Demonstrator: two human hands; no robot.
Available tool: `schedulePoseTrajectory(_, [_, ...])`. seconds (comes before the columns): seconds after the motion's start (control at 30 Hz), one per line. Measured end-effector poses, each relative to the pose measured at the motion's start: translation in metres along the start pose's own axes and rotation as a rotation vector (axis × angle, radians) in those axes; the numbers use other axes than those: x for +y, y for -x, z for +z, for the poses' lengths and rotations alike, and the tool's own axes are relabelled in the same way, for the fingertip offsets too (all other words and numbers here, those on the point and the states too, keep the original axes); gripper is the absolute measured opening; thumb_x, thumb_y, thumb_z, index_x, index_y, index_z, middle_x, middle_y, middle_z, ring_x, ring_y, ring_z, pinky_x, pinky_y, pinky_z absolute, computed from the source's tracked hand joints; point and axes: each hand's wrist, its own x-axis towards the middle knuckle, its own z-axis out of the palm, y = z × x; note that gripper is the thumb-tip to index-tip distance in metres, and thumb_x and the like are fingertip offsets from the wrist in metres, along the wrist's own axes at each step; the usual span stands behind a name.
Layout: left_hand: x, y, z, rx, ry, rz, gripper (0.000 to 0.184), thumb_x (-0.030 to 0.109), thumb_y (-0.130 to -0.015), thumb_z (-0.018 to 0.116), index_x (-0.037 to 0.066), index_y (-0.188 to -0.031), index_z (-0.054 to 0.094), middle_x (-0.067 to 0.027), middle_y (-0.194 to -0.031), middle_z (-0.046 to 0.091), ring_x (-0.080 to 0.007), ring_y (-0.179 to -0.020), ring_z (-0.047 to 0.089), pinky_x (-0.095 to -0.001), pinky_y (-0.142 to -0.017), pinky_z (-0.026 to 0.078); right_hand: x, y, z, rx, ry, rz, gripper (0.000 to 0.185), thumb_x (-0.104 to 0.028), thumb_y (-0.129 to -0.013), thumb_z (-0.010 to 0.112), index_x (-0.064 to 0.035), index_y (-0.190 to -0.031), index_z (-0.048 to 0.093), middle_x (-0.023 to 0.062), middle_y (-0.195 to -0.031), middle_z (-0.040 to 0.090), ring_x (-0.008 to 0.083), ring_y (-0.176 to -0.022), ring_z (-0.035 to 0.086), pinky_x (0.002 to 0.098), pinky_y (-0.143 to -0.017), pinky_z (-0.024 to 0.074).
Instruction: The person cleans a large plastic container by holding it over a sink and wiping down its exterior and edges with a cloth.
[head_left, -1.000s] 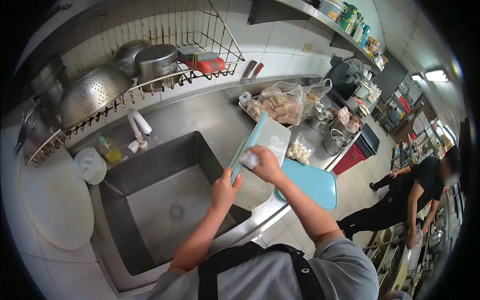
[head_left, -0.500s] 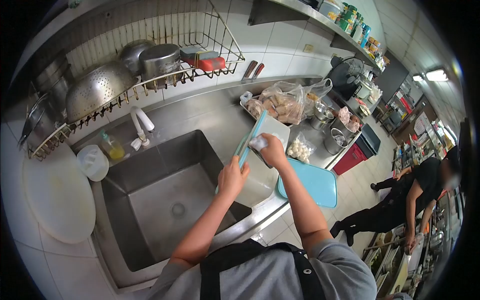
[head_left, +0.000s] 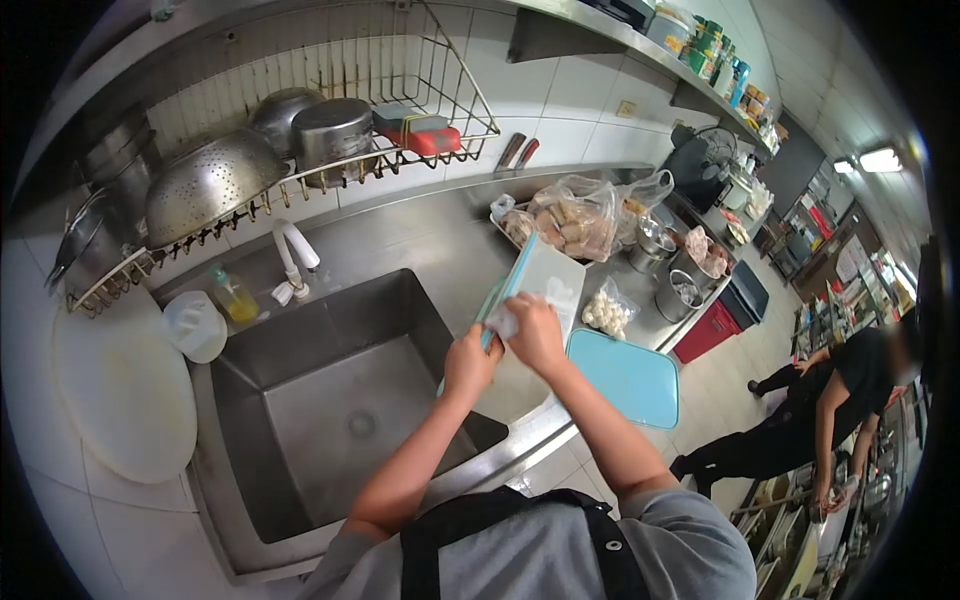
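Both hands (head_left: 470, 367) close together, fingers (head_left: 522, 303) curled, bare forearms (head_left: 612, 430) outstretched

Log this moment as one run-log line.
left hand: grips teal-edged item | right hand: holds white wad at its edge | teal lid: at counter edge
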Motion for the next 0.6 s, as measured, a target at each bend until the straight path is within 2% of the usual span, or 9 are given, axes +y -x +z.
schedulePoseTrajectory(0.07, [-0.01, 0.009, 0.01, 0.006, -0.011, 0.022, 0.034, 0.027, -0.089, 0.064, -0.004, -0.104, 0.062, -0.0244, -0.067, 0.064, -0.0397, -0.065, 0.067, -0.0473, -0.06, 0.053, 0.018, -0.002, 0.01, -0.048, -0.049, 0.061, 0.033, -0.01, -0.07, 0.071, -0.0101, -0.103, 0.07, 0.0147, -0.095, 0.065, 0.0374, -0.096, 0.063, 0.0487, -0.082, 0.0479])
schedulePoseTrajectory(0.17, [-0.006, 0.01, 0.006, -0.021, 0.066, 0.003, 0.036, 0.027, -0.088, 0.063, -0.004, -0.105, 0.062, -0.0269, -0.071, 0.065, -0.0435, -0.073, 0.066, -0.05, -0.064, 0.053, 0.069, -0.045, 0.025, 0.072, 0.089, 0.122, 0.033, -0.007, -0.071, 0.069, -0.01, -0.104, 0.07, 0.014, -0.095, 0.065, 0.0369, -0.094, 0.062, 0.0488, -0.081, 0.0481])
schedulePoseTrajectory(0.27, [-0.005, 0.001, 0.002, -0.039, 0.068, -0.019, 0.034, 0.027, -0.088, 0.063, -0.004, -0.103, 0.063, -0.0262, -0.071, 0.065, -0.0438, -0.072, 0.066, -0.0508, -0.065, 0.052, 0.055, -0.033, 0.019, -0.01, 0.124, 0.045, 0.032, -0.016, -0.069, 0.077, -0.006, -0.098, 0.07, 0.0165, -0.091, 0.066, 0.0377, -0.09, 0.063, 0.0476, -0.08, 0.0499])
schedulePoseTrajectory(0.3, [-0.006, 0.001, 0.003, -0.016, 0.04, 0.01, 0.034, 0.027, -0.088, 0.063, -0.003, -0.102, 0.063, -0.0259, -0.071, 0.065, -0.0439, -0.072, 0.066, -0.0508, -0.064, 0.052, 0.038, -0.016, 0.014, -0.038, 0.101, -0.065, 0.032, -0.013, -0.068, 0.076, -0.0067, -0.099, 0.07, 0.0163, -0.093, 0.066, 0.0374, -0.09, 0.063, 0.0475, -0.08, 0.0499])
schedulePoseTrajectory(0.33, [-0.007, 0.001, 0.004, 0.003, 0.012, 0.036, 0.033, 0.027, -0.088, 0.063, -0.003, -0.101, 0.063, -0.0255, -0.071, 0.065, -0.044, -0.071, 0.065, -0.0508, -0.064, 0.051, -0.001, -0.007, -0.009, -0.082, 0.057, -0.045, 0.032, -0.012, -0.068, 0.075, -0.0076, -0.1, 0.07, 0.0156, -0.095, 0.066, 0.0375, -0.092, 0.063, 0.0475, -0.081, 0.0495])
schedulePoseTrajectory(0.4, [-0.003, 0.002, 0.002, 0.007, 0.041, 0.038, 0.033, 0.027, -0.088, 0.063, -0.003, -0.101, 0.063, -0.0255, -0.071, 0.065, -0.0441, -0.071, 0.065, -0.051, -0.064, 0.051, 0.031, -0.009, 0.015, -0.057, 0.003, 0.029, 0.033, -0.006, -0.07, 0.067, -0.0104, -0.102, 0.07, 0.0126, -0.095, 0.065, 0.0349, -0.097, 0.061, 0.0484, -0.083, 0.0461])
schedulePoseTrajectory(0.47, [-0.004, 0.009, 0.003, 0.011, 0.057, 0.039, 0.033, 0.026, -0.087, 0.064, -0.003, -0.103, 0.063, -0.0252, -0.07, 0.064, -0.043, -0.069, 0.066, -0.0504, -0.062, 0.051, 0.049, -0.038, 0.006, 0.027, 0.136, 0.119, 0.031, -0.006, -0.07, 0.068, -0.0101, -0.1, 0.07, 0.0126, -0.096, 0.064, 0.0345, -0.098, 0.061, 0.0483, -0.083, 0.0453])
schedulePoseTrajectory(0.5, [-0.004, 0.008, 0.004, 0.021, 0.059, 0.048, 0.033, 0.025, -0.087, 0.065, -0.002, -0.104, 0.063, -0.0249, -0.068, 0.064, -0.0419, -0.067, 0.066, -0.0495, -0.061, 0.051, 0.054, -0.047, 0.002, 0.062, 0.152, 0.114, 0.025, -0.006, -0.073, 0.067, -0.0083, -0.098, 0.07, 0.0142, -0.093, 0.063, 0.035, -0.098, 0.06, 0.0474, -0.079, 0.047])
schedulePoseTrajectory(0.6, [-0.001, 0.003, 0.002, 0.02, 0.0, 0.061, 0.033, 0.024, -0.087, 0.065, -0.002, -0.107, 0.063, -0.0243, -0.067, 0.063, -0.0407, -0.065, 0.066, -0.0486, -0.059, 0.051, 0.039, -0.019, 0.003, -0.055, 0.215, 0.027, 0.028, -0.006, -0.072, 0.068, -0.0083, -0.1, 0.07, 0.0148, -0.093, 0.063, 0.0344, -0.097, 0.061, 0.0474, -0.078, 0.0465])
